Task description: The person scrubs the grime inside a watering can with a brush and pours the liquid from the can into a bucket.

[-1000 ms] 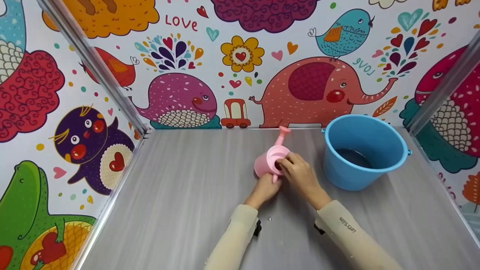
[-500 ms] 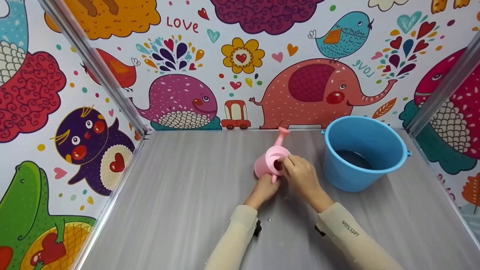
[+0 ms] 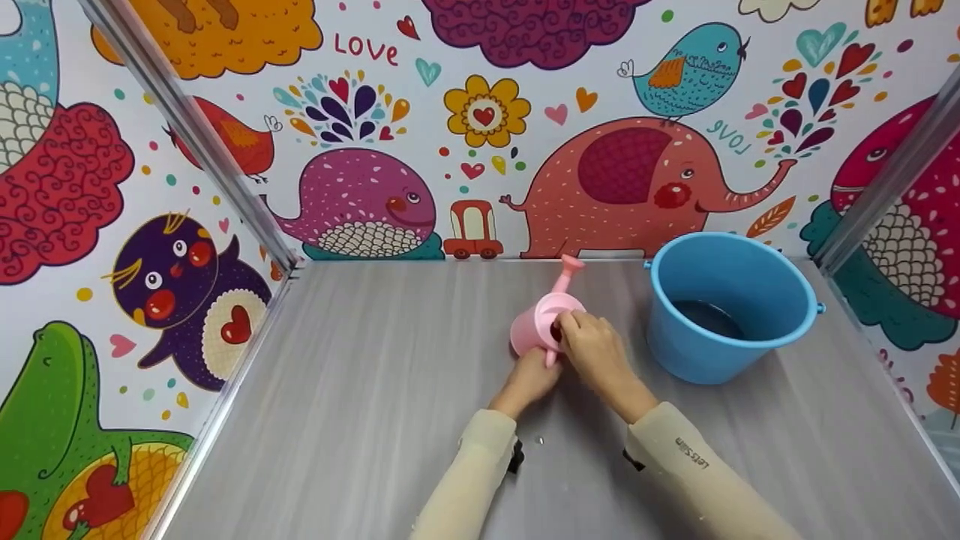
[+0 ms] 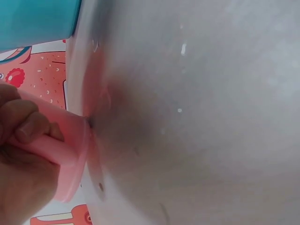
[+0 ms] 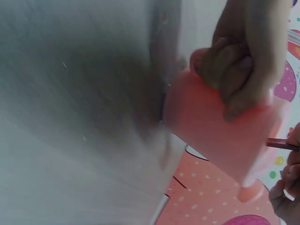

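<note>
A small pink watering can point(image 3: 529, 330) stands on the grey table, its spout pointing to the back wall. My left hand point(image 3: 531, 379) grips its handle point(image 4: 49, 149), fingers curled round it. At the can's open top is my right hand point(image 3: 598, 354), its fingertips over the near right rim. In the right wrist view this hand point(image 5: 291, 180) pinches a thin dark reddish-brown piece point(image 5: 280, 143) that reaches to the can's mouth. Its kind cannot be made out, and its far end is hidden by the can.
To the right stands a blue bucket point(image 3: 720, 356) with some dark-looking liquid or shadow at its bottom. Small drops point(image 3: 540, 440) lie on the table between the forearms. Printed walls point(image 3: 375, 202) close off the back and both sides.
My right hand shifts slightly at the can's mouth, moving back and then in over the rim again. The left hand and the watering can stay nearly in place.
</note>
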Action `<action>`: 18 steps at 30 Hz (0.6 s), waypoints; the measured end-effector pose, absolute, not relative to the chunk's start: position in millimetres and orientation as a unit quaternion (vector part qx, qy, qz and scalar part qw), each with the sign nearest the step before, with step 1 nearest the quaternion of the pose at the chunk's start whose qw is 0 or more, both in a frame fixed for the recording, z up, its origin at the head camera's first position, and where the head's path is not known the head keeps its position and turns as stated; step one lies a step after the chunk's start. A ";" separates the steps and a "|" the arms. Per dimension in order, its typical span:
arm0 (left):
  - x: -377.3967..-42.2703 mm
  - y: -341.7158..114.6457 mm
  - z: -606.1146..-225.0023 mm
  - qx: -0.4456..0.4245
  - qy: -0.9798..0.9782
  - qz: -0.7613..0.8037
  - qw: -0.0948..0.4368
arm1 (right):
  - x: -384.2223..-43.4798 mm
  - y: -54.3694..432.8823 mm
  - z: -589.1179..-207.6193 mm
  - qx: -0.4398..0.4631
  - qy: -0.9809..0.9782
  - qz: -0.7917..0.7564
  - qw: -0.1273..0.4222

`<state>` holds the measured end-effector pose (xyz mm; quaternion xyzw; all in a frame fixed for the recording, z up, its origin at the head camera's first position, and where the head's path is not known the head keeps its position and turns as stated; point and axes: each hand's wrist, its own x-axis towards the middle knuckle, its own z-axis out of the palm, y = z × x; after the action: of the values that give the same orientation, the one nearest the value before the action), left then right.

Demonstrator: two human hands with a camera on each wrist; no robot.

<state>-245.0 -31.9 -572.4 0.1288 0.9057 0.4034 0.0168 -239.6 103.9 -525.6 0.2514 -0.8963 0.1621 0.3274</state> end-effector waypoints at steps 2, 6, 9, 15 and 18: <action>-245.4 -31.5 -573.3 0.129 0.903 0.410 0.021 | -240.2 102.8 -527.6 0.252 -0.902 0.157 0.314; -246.3 -31.9 -573.4 0.135 0.899 0.416 0.013 | -239.7 103.8 -520.8 0.269 -0.916 0.197 0.222; -246.7 -33.7 -572.1 0.135 0.900 0.415 0.008 | -241.2 108.8 -510.6 0.287 -0.914 0.265 0.112; -246.5 -34.3 -571.0 0.137 0.902 0.408 0.016 | -250.0 123.4 -498.6 0.312 -0.893 0.322 0.048; -246.0 -33.9 -572.0 0.138 0.903 0.406 0.019 | -252.2 127.1 -496.0 0.320 -0.887 0.328 0.055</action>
<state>-246.0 -33.9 -572.0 0.1381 0.9032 0.4059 0.0193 -252.2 127.1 -496.0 0.3196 -0.8874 0.3277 0.0554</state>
